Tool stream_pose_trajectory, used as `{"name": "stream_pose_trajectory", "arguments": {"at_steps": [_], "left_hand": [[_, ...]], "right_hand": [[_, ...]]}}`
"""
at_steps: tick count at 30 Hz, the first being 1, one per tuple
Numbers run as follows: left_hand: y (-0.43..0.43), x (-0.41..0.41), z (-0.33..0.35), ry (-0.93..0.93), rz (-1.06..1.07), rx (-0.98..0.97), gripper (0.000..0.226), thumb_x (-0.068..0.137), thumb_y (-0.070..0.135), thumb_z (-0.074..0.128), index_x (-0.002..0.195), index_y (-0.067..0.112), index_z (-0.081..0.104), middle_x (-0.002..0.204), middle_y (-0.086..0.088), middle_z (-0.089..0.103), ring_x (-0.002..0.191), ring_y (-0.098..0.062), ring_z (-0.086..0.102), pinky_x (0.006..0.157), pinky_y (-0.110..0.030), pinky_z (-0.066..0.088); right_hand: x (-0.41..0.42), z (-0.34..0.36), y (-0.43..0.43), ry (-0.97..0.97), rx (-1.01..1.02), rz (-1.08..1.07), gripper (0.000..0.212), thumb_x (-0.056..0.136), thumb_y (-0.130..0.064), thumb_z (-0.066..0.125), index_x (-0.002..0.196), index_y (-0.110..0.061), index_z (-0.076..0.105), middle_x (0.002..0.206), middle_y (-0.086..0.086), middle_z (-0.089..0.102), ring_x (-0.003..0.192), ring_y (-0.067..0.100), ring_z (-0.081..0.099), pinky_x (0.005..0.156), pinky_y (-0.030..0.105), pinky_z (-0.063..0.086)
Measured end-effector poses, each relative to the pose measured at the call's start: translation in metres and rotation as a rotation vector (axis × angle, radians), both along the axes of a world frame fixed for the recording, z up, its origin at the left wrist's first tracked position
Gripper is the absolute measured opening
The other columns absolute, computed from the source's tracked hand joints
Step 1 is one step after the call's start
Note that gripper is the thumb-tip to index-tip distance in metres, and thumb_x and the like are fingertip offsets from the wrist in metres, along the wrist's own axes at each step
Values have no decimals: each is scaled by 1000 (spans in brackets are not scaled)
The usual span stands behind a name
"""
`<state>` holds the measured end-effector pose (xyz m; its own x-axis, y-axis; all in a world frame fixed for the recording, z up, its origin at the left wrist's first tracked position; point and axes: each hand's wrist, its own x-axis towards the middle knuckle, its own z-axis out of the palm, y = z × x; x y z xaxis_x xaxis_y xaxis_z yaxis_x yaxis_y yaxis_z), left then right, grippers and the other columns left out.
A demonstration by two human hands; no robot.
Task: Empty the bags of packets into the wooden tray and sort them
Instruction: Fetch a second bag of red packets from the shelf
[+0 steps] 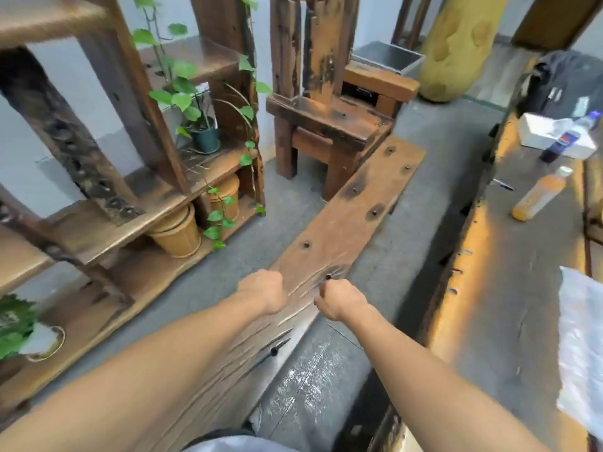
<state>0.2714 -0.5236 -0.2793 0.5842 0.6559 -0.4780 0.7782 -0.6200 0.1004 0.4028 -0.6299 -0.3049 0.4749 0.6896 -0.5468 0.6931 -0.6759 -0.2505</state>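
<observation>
Both arms extend over the wooden bench (342, 223). The left hand (264, 290) and right hand (339, 301) are curled closed, holding nothing visible. A plastic bag (580, 347) lies on the table (509, 288).

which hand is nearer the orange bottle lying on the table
Right. The right hand hangs over the bench edge, on the side of the orange bottle; the left hand is farther away across the bench.

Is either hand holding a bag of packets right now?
No: the left hand and right hand are both curled into fists over the wooden bench, with no bag in either.
</observation>
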Motion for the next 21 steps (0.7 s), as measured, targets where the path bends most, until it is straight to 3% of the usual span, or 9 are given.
{"name": "stream_pose_trajectory", "arguments": {"at_steps": [6, 21], "left_hand": [[66, -86, 6, 37, 171, 4, 40, 95, 32, 50, 126, 10, 61, 136, -12, 60, 124, -30, 59, 92, -35, 50], [197, -199, 24, 53, 323, 9, 43, 93, 32, 51, 129, 12, 61, 137, -10, 59, 126, -28, 58, 95, -34, 50]], "right_hand": [[-72, 15, 89, -29, -1, 188, 43, 92, -40, 49, 123, -15, 64, 128, 16, 63, 120, 34, 58, 95, 36, 47], [-182, 48, 266, -120, -107, 493, 48, 93, -49, 50, 129, -20, 59, 138, 14, 55, 127, 33, 53, 101, 40, 44]]}}
